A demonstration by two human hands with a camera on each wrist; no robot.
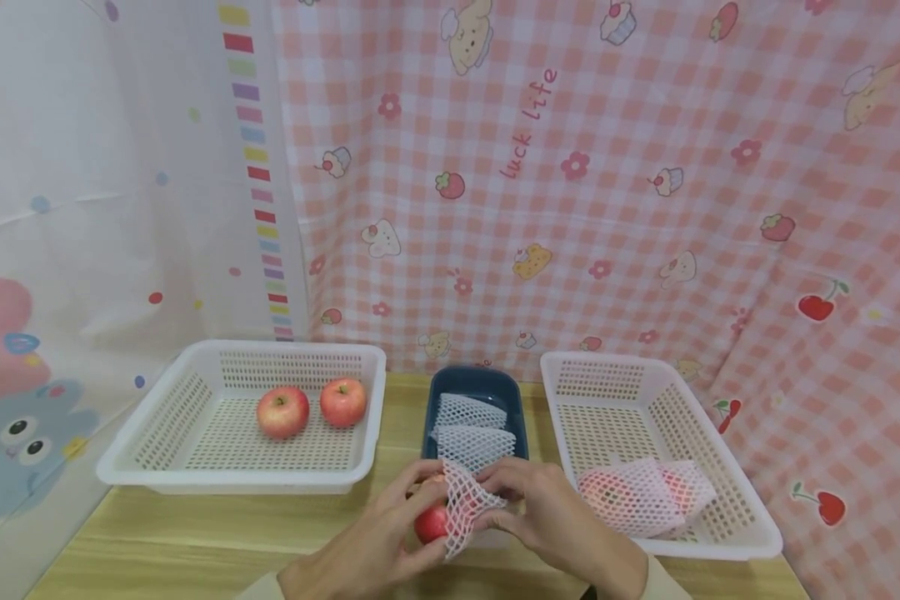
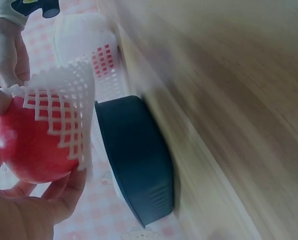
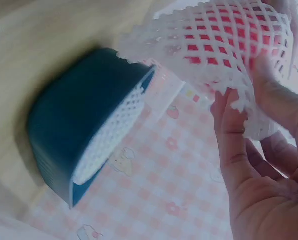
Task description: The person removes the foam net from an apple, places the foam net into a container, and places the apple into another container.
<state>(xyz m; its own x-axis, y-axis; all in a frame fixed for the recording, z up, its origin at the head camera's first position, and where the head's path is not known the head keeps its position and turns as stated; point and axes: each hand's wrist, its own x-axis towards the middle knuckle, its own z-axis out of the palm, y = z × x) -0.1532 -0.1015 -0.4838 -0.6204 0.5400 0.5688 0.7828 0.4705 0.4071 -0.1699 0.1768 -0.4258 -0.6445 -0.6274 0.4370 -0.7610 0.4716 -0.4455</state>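
One red apple [image 1: 431, 525] is in the left hand [image 1: 375, 533], which grips it in front of the blue box [image 1: 475, 379]. One net [image 1: 465, 504] covers part of it, and the right hand [image 1: 555, 517] pinches the net's edge. Two more apples [image 1: 282, 412] sit in the left basket [image 1: 243, 478]. Two white nets [image 1: 474, 446] lie in the box. The right basket [image 1: 600, 417] has what look like two fruits in pink nets [image 1: 637, 500]. Both hands reach in from the bottom and meet, fingers bent.

The left hand [image 2: 31, 212] holds a red apple [image 2: 20, 142]. A white net [image 2: 81, 100] covers part of it. Near the hand, a dark box [image 2: 136, 157] sits on the surface [image 2: 239, 110].
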